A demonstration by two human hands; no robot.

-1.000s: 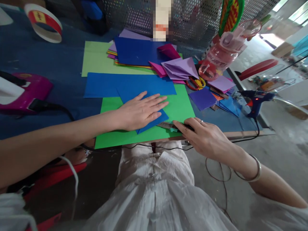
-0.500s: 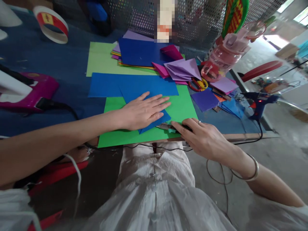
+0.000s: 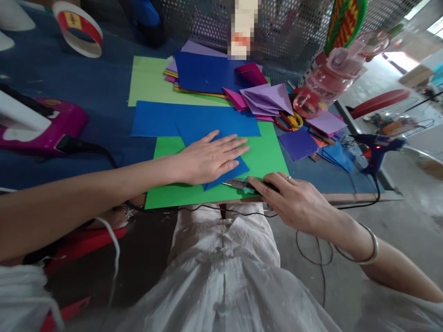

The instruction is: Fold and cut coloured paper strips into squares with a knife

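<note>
My left hand (image 3: 212, 158) lies flat with fingers spread on a folded piece of blue paper (image 3: 189, 133), pressing it onto a green sheet (image 3: 270, 150). In my right hand (image 3: 289, 196) is a utility knife (image 3: 246, 185), its blade pointing left beside the lower corner of the blue paper. Fingers wrap round the knife's handle and hide most of it. Behind my left hand stretches a blue paper strip (image 3: 152, 119), partly over the green sheet.
Stacked coloured papers (image 3: 204, 74) lie at the back, near scissors (image 3: 294, 121) and a pink bottle (image 3: 321, 83). A blue glue gun (image 3: 375, 150) stands at the right. At the left are a magenta device (image 3: 69, 122) with a black cord and a tape roll (image 3: 78, 30).
The knife has shifted slightly left and away from the blue paper's edge, with more of its blade showing. My left hand stays in place on the paper. The whole view has drifted a little.
</note>
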